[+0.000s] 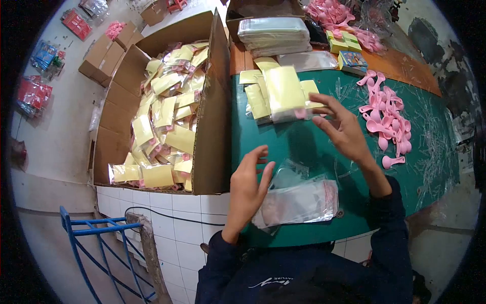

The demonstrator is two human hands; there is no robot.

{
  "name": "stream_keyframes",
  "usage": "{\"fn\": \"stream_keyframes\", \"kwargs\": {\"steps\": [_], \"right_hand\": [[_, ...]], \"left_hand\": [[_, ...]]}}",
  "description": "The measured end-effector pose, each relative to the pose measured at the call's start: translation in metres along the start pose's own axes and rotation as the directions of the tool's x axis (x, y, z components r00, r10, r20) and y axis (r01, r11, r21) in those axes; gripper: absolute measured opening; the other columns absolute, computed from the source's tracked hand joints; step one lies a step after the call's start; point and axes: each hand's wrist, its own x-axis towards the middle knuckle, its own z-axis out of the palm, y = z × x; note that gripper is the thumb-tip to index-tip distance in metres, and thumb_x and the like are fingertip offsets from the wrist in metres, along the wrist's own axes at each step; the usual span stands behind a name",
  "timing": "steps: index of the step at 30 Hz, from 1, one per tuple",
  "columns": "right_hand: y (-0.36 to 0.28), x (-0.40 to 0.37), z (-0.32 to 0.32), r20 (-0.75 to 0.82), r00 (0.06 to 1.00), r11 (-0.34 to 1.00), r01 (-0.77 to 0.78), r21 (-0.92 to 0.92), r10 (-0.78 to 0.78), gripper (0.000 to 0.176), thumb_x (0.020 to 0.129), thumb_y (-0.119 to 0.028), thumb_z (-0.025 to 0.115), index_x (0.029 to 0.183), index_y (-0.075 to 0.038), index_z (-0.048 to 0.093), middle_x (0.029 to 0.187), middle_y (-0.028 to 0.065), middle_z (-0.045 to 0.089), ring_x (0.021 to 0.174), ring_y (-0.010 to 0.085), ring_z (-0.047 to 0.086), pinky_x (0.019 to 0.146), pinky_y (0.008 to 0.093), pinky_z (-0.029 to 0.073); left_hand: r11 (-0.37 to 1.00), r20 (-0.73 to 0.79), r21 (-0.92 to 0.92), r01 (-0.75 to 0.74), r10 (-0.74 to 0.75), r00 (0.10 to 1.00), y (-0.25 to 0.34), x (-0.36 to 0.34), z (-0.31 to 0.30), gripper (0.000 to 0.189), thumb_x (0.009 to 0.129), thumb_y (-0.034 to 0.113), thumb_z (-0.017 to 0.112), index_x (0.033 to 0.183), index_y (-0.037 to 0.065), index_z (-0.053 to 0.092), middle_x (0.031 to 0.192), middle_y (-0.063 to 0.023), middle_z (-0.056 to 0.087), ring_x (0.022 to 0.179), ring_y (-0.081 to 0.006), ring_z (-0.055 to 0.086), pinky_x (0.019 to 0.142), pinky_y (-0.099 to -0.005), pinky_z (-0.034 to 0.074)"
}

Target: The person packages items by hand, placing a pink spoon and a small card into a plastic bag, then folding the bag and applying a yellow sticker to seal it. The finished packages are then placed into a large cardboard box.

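Observation:
My right hand (336,124) is at the right edge of a yellow-carded packet (284,90), thumb and fingers apart; whether it touches the packet is unclear. That packet lies tilted over several other yellow packets (256,100) on the green table (314,152). My left hand (249,178) is raised over the table's left edge with its fingers apart and nothing in them. Just right of it lies a stack of clear plastic bags (301,202). Pink scoops (387,119) form a heap to the right of my right hand.
A large cardboard box (210,111) full of yellow-carded packets (165,111) stands left of the table. Clear bags (273,35) are stacked at the back, near small yellow card stacks (344,43) and more pink pieces (331,12). A blue metal rack (106,225) stands lower left.

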Motion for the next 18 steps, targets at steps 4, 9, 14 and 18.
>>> {"fn": "stream_keyframes", "kwargs": {"steps": [4,9,14,18], "right_hand": [[0.014,-0.022,-0.073,0.153,0.981,0.681,0.194,-0.706,-0.120,0.031,0.078,-0.007,0.060,0.108,-0.004,0.055,0.098,0.0145,0.059,0.095,0.0328,0.056,0.086,0.0360,0.043],[0.069,-0.112,-0.219,-0.184,0.971,0.342,-0.225,-0.912,0.150,0.034,0.065,0.006,0.059,0.098,-0.004,0.055,0.102,0.0139,0.054,0.096,0.0331,0.052,0.081,0.0390,0.042],[0.069,-0.140,-0.231,-0.206,0.970,0.462,-0.243,-0.853,0.128,0.042,0.061,0.013,0.056,0.099,-0.001,0.051,0.102,0.0145,0.050,0.096,0.0345,0.051,0.083,0.0382,0.041],[0.072,-0.149,-0.228,-0.314,0.947,0.405,-0.316,-0.858,0.072,0.040,0.062,0.014,0.056,0.098,-0.001,0.051,0.097,0.0150,0.050,0.093,0.0343,0.052,0.083,0.0368,0.042]], "left_hand": [[0.945,0.123,0.324,-0.046,0.006,0.992,-0.018,0.000,0.023,0.048,0.077,0.016,0.068,0.116,0.000,0.046,0.098,-0.0170,0.052,0.085,-0.0312,0.059,0.077,-0.0391,0.048],[0.993,0.221,0.085,-0.080,0.060,0.974,-0.026,-0.002,0.035,0.048,0.071,0.006,0.070,0.114,0.000,0.049,0.095,-0.0135,0.049,0.080,-0.0263,0.057,0.072,-0.0346,0.048],[0.996,0.271,-0.038,-0.075,0.083,0.959,-0.027,0.000,0.032,0.031,0.073,0.004,0.067,0.101,0.001,0.056,0.085,-0.0102,0.053,0.075,-0.0238,0.057,0.069,-0.0314,0.047],[0.985,0.228,-0.121,-0.125,0.150,0.962,-0.025,0.006,0.027,0.019,0.075,0.005,0.065,0.091,0.002,0.055,0.086,-0.0095,0.059,0.081,-0.0200,0.059,0.072,-0.0285,0.047]]}}
